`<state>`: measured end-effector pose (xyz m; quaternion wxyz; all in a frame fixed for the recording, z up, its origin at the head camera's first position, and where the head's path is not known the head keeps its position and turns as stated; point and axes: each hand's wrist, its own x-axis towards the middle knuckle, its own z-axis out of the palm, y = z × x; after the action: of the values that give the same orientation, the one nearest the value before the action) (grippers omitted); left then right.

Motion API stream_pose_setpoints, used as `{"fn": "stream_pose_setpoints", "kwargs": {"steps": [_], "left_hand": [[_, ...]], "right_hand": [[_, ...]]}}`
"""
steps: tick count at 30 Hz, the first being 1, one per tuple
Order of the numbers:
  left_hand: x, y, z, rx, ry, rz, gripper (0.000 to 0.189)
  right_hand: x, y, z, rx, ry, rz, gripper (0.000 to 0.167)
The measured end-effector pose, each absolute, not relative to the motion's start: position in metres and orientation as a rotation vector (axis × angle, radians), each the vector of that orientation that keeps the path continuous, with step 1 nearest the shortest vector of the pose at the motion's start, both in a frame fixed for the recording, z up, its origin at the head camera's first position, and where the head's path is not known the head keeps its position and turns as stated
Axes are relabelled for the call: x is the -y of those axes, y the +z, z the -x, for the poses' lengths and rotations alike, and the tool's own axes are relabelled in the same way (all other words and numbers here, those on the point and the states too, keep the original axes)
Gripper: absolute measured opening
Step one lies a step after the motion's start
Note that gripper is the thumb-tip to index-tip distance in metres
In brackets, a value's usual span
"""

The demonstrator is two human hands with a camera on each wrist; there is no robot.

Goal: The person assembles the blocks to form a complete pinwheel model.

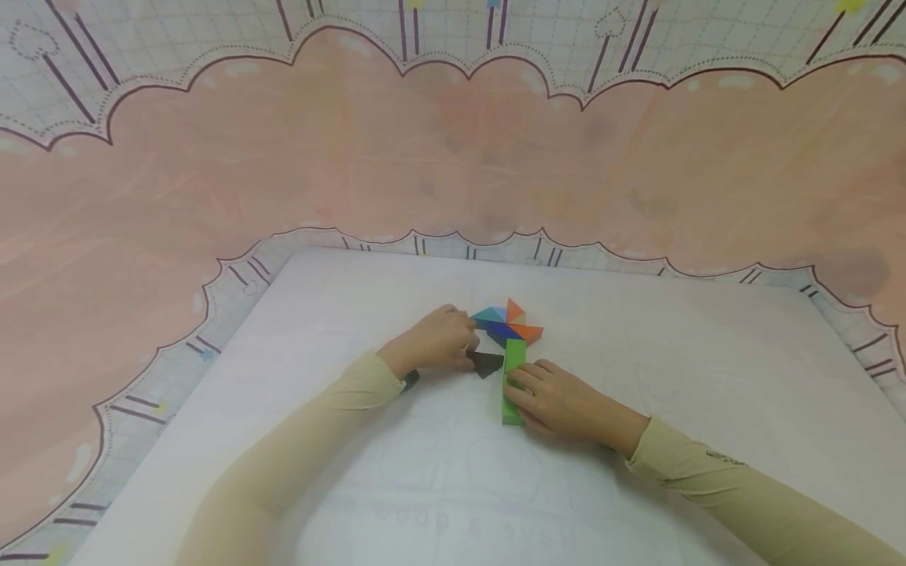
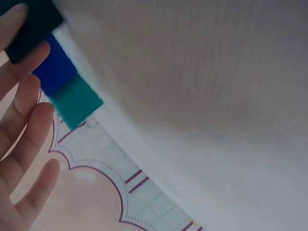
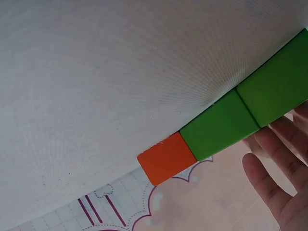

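My left hand (image 1: 439,339) pinches a dark block (image 1: 484,363) between thumb and fingers, just left of the green blocks. In the left wrist view this dark block (image 2: 36,29) appears at the top left corner, its other fingers spread. My right hand (image 1: 559,397) grips the nearer of two green blocks (image 1: 515,354) laid end to end, fingertips over its left edge. In the right wrist view, fingers (image 3: 284,149) lie along the top of the green blocks (image 3: 221,125). At their far end lies a pinwheel of coloured wedge-shaped blocks (image 1: 508,323), in blue, teal, light blue and orange.
All the blocks lie on a white tabletop (image 1: 672,354) with faint printed lettering near its front. Behind and beside it hangs or spreads a patterned cloth (image 1: 460,157) with a pinkish band and scalloped outlines.
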<state>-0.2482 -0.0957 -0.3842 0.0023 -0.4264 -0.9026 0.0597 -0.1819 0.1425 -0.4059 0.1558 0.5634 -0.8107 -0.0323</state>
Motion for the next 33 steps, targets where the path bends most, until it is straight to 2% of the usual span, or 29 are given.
{"fn": "stream_pose_setpoints", "kwargs": {"steps": [16,20,24,33], "left_hand": [[0.073,-0.385,0.251,2.866,0.214,1.358,0.025],[0.073,-0.38,0.255,2.899,0.208,1.268,0.032],[0.073,-0.378,0.261,2.889,0.117,1.179,0.023],[0.074,-0.382,0.269,2.788,0.133,1.262,0.033]], "right_hand": [[-0.142,-0.407,0.183,2.266,-0.05,-1.623,0.026],[-0.142,-0.408,0.183,2.251,-0.05,-1.624,0.027],[-0.142,-0.408,0.183,2.268,-0.05,-1.618,0.027],[-0.143,-0.41,0.184,2.24,-0.032,-1.624,0.025]]}}
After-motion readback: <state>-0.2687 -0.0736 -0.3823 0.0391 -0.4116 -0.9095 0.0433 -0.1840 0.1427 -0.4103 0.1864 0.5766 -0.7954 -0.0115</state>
